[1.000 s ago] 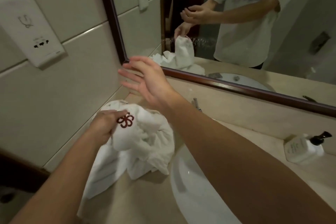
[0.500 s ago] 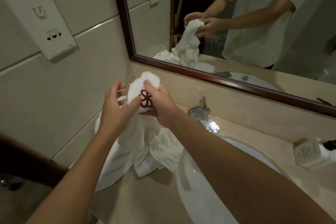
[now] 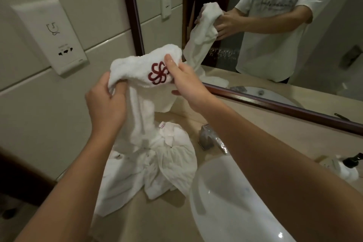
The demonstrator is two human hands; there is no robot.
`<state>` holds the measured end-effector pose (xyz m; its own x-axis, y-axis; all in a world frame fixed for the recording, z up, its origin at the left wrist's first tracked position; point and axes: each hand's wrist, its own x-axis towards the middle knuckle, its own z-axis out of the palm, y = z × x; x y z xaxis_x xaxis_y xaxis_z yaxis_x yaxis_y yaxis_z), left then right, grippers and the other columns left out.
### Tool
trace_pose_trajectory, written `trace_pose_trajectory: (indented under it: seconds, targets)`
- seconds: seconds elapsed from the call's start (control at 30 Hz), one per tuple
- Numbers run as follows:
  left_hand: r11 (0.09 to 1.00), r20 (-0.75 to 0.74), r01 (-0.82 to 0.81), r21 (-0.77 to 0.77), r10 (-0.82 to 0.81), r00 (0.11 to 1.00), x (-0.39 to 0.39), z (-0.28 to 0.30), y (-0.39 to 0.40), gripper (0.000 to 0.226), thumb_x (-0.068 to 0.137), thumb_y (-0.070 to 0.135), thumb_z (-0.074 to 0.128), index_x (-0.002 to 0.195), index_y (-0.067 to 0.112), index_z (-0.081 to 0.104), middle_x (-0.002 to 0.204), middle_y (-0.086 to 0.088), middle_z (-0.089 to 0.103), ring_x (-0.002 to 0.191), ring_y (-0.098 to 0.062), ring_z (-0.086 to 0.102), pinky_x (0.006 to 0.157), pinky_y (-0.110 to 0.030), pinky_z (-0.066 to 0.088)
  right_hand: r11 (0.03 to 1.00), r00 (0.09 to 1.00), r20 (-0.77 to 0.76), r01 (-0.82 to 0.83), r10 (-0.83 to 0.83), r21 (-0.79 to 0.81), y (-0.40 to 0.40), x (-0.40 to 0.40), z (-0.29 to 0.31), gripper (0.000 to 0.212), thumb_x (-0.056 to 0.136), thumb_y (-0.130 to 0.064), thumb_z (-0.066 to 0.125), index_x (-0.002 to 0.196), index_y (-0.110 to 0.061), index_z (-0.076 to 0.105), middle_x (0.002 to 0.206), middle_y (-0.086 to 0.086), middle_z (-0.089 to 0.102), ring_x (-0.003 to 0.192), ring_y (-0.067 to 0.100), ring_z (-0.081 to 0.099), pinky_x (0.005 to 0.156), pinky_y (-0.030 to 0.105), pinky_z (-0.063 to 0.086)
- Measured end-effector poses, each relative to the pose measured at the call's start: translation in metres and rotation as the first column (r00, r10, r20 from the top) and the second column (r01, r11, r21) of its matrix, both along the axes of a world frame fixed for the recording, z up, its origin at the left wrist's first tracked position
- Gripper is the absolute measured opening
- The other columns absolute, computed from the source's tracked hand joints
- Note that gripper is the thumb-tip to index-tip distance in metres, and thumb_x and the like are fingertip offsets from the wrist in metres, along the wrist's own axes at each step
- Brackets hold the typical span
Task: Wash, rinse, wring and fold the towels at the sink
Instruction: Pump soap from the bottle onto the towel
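A white towel [image 3: 143, 68] with a dark red flower emblem hangs between my hands above the counter. My left hand [image 3: 104, 104] grips its left edge. My right hand [image 3: 184, 82] pinches the top edge beside the emblem with the thumb on the front. The towel's lower part trails down into a crumpled heap of white towels [image 3: 163, 165] on the beige counter [image 3: 157, 222], left of the white sink basin [image 3: 231, 202]. The chrome tap [image 3: 210, 139] stands behind the basin.
A framed mirror [image 3: 275, 104] runs along the back wall and reflects a person holding the towel. A wall socket plate [image 3: 53, 35] sits on the tiled left wall. A soap pump bottle [image 3: 345, 167] stands at the counter's right.
The towel has been lifted higher off the heap. My right hand came down onto it, and both hands have spread apart along its top edge.
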<state>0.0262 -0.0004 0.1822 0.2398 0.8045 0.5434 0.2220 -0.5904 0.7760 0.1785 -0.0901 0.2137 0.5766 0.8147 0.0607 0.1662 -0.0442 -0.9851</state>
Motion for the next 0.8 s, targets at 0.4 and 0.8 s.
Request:
trace_pose_trajectory:
  seconds: [0.4,0.8]
  targets:
    - [0.430,0.421,0.813,-0.392,-0.703,0.574,0.037,0.079,-0.108,0.017,0.074,0.012,0.063,0.086,0.015,0.075,0.090,-0.006,0.073,0.083,-0.021,0.071,0.072,-0.030,0.056,0.931,0.986,-0.035,0.166,-0.164,0.326,-0.153,0.012,0.054,0.032,0.094,-0.035,0.062,0.119,-0.014,0.062,0.109,0.002,0.075,0.101,0.017,0.072,0.088,0.036,0.059]
    - [-0.028,0.227,0.503,-0.864,-0.913,0.338,0.106,-0.071,-0.260,0.036,0.081,0.031,0.076,0.114,0.017,0.071,0.111,-0.017,0.072,0.106,-0.039,0.066,0.099,-0.055,0.049,0.848,0.862,0.098,0.506,-0.497,-0.155,-0.322,0.031,-0.093,0.031,0.089,-0.030,0.074,0.116,-0.018,0.063,0.108,-0.003,0.071,0.103,0.012,0.066,0.095,0.037,0.052]
